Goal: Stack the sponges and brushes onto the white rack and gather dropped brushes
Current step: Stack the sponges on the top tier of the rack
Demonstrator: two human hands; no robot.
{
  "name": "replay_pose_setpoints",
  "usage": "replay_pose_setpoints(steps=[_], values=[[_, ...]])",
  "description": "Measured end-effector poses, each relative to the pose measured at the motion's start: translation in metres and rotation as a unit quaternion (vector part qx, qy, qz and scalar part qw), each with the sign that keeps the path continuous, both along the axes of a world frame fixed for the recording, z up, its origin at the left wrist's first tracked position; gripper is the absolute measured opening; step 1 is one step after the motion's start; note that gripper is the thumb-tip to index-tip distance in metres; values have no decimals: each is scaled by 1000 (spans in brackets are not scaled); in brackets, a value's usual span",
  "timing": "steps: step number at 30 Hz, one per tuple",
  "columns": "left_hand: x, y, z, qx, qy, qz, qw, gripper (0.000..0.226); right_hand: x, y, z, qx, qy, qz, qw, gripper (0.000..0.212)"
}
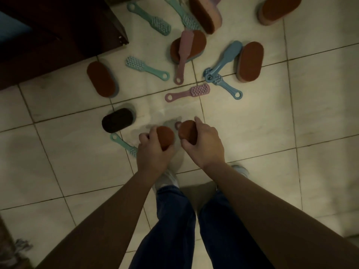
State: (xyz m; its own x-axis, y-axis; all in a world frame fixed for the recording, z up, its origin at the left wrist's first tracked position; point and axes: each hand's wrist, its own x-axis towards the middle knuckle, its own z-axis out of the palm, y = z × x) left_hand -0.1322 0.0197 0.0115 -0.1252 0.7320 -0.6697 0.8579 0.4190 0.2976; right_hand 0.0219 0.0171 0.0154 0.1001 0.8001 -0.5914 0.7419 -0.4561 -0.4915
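Over the tiled floor, my left hand [153, 150] grips a brown oval sponge [166, 137], and my right hand [204, 143] grips another brown sponge [187, 131]. A teal brush [124, 145] lies just left of my left hand. A dark sponge [118, 120] lies beyond it. Farther out lie a pink brush [188, 92], a teal brush [146, 68], two blue brushes [223, 62] crossed over each other, and several more brown sponges [102, 79], one with a pink brush [183, 55] on top. The white rack is out of view.
Dark wooden furniture [58, 35] fills the top left corner. More teal brushes [149, 19] and sponges [279, 9] lie at the top edge. My legs in jeans [174, 220] and shoes stand below my hands. A rug edge [11, 249] shows at bottom left.
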Motion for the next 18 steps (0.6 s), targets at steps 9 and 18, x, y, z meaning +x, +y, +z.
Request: replay_pose_setpoints(steps=[9,18], values=[[52,20,164,28,-9,-17,999,74,50,8,166,12,26,-71,997,70],[109,58,371,70,-109,-13,992,70,99,26,370,29,89,-258,962,67]])
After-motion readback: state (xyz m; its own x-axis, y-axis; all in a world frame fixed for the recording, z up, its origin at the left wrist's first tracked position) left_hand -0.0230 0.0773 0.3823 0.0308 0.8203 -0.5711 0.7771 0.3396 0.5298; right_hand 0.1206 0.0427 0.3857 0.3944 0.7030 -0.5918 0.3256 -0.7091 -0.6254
